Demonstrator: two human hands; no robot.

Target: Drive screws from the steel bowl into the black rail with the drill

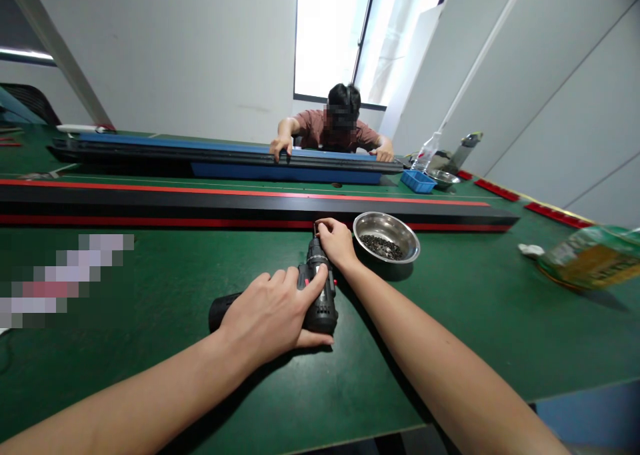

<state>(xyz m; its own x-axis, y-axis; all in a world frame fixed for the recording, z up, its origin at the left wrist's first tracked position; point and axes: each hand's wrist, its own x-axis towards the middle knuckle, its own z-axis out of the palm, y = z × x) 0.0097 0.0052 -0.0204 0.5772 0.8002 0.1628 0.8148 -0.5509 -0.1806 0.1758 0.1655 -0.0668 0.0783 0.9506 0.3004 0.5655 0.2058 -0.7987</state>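
My left hand (273, 308) is wrapped over a black cordless drill (320, 308) that lies on its side, its chuck pointing away from me. At the drill's tip my right hand (339, 241) is closed in a pinch by the bit; whether a screw is between the fingers is too small to tell. Just beyond the tip runs a long black bar with red stripes (225, 207), lying across the table. Right beside my right hand stands a steel bowl (410, 249) with many small dark screws (380, 246) in it.
Across the green table (175, 375), a person (320, 125) holds a long black and blue bar (175, 149). At the back right are a small blue basket (419, 183) and another metal bowl (444, 179). A clear plastic container (590, 258) sits on the right.
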